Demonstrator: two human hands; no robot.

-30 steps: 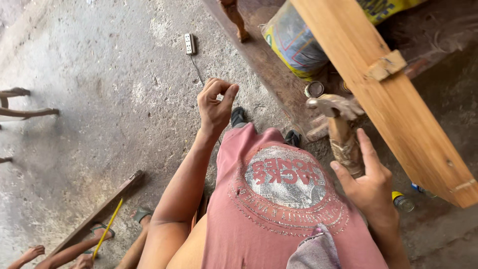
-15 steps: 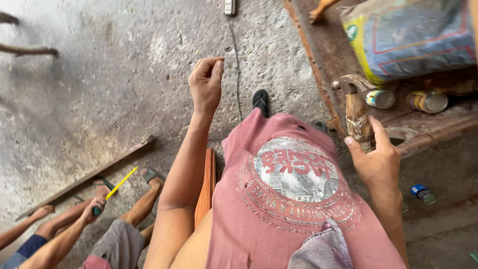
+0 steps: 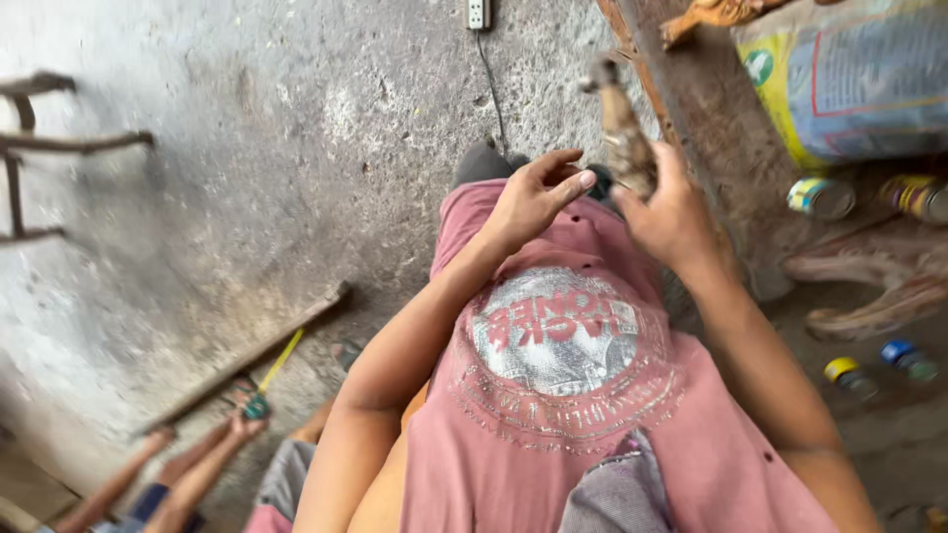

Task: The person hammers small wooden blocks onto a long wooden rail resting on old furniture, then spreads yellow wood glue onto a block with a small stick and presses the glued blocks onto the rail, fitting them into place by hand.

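Head view, only 1 cam. My right hand [image 3: 674, 219] is closed around the handle of a hammer [image 3: 624, 133]; the worn wooden handle goes up from my fist and the head, blurred, is at the top, over the edge of the rusty metal bench [image 3: 706, 109]. My left hand [image 3: 534, 200] is in front of my chest, just beside the right one. Its fingers [image 3: 571, 184] are half curled and point toward the hammer handle; it grasps nothing I can see, but if the tips touch the handle I cannot tell, too much blur. Both hands are above my pink shirt [image 3: 553, 395] w/ a round grey print.

On the concrete floor [image 3: 296, 148] a power strip [image 3: 477, 13] lies at the top, its cable running down toward me. At right are a printed sack [image 3: 859, 79], approx 4 small cans [image 3: 822, 197] and a carved wooden piece [image 3: 879, 281]. Bottom left, another person's hand [image 3: 242, 424] holds a yellow screwdriver [image 3: 272, 375] near a long wooden strip [image 3: 247, 360].
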